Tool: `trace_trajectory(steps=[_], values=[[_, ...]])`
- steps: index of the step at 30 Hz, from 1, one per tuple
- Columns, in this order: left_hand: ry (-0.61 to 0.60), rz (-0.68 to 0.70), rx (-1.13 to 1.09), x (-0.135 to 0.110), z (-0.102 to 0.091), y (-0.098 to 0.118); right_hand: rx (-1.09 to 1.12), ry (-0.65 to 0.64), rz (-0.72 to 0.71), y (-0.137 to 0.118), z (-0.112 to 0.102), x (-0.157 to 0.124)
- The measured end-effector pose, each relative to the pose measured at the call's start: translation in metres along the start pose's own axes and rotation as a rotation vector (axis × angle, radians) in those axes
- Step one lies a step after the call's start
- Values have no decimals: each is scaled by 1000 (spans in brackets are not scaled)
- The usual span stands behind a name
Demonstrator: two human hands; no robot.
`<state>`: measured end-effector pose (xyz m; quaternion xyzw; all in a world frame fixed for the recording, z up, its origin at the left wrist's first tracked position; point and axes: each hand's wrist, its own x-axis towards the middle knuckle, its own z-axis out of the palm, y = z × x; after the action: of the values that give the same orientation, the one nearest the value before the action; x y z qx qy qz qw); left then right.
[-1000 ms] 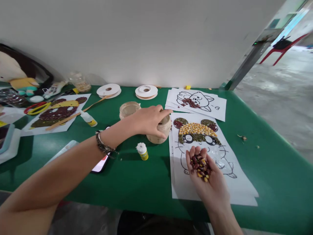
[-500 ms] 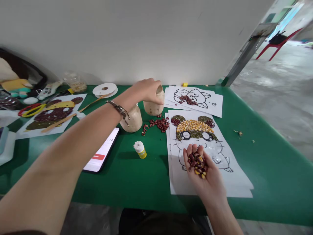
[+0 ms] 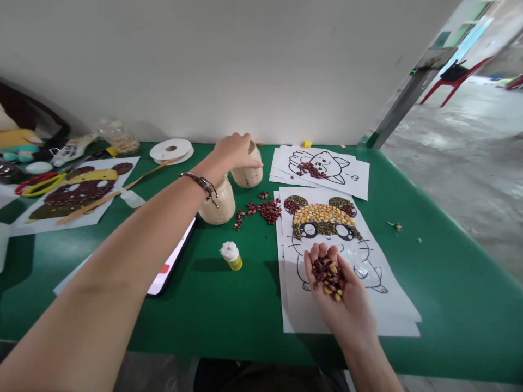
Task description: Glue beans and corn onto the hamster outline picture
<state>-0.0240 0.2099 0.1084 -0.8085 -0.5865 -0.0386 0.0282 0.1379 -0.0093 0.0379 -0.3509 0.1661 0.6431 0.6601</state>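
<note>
My left hand point(image 3: 239, 151), with a braided bracelet on its wrist, grips the rim of the rear jar point(image 3: 247, 175); its thumb lies on the near side and its other fingers are partly hidden. A second pale jar point(image 3: 220, 207) stands just in front, under my wrist. Palm up and cupped, my right hand point(image 3: 343, 296) holds a mix of red beans point(image 3: 327, 272) and yellow corn kernels. Beneath it lies a hamster drawing point(image 3: 327, 218), its ears, forehead and eye band covered with beans and kernels. Loose red beans point(image 3: 267, 211) are scattered beside the jars.
A small glue bottle point(image 3: 232, 256) stands in the middle of the green table point(image 3: 241, 310). A phone point(image 3: 174, 267) lies partly under my left forearm. Behind are a dog drawing point(image 3: 322, 163) with beans on it and a white ribbon spool point(image 3: 171, 149). A seed-covered picture point(image 3: 81, 190) lies at left.
My left hand and the rear jar have shifted a little to the left, and the jar looks more upright. My right hand stays cupped over the hamster drawing. The view has moved slightly.
</note>
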Motion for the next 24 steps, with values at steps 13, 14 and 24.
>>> trace_trajectory(steps=[13,14,24], values=[[-141,68,-56,23,0,-17,19,75,11,-3,4,-2],[-133,86,-73,21,2,-16,19,67,8,-3,3,-1],[-178,122,-424,17,-21,-56,94,14,43,-9,-2,3]])
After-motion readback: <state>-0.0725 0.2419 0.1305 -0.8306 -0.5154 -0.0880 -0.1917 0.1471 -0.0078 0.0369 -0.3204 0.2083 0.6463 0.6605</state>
